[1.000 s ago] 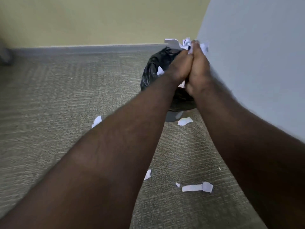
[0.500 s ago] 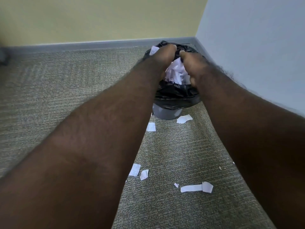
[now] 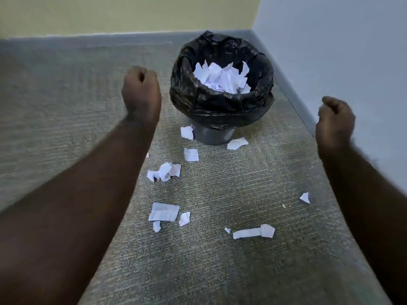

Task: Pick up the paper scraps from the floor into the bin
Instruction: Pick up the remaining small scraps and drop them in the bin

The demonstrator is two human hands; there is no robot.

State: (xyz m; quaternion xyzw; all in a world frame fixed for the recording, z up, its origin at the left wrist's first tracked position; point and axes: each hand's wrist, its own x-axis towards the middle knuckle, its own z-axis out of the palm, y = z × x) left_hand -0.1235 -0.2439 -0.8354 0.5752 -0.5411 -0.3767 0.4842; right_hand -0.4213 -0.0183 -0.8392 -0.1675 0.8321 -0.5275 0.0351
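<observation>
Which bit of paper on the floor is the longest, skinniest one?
The long strip lying nearest the camera, right of the other scraps. It is a thin band with a wider folded end, while the rest are short squarish or crumpled bits.

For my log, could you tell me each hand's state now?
Left hand: fingers curled shut, holding nothing visible.
Right hand: fingers curled, holding nothing visible.

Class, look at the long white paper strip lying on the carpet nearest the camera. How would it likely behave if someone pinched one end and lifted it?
The long paper strip looks thin and flat, so it would probably droop rather than stay stiff. Being a small scrap, it is likely very light and could flutter. One end is folded or crumpled, which may give the fingers an easier edge to catch on the carpet.
</observation>
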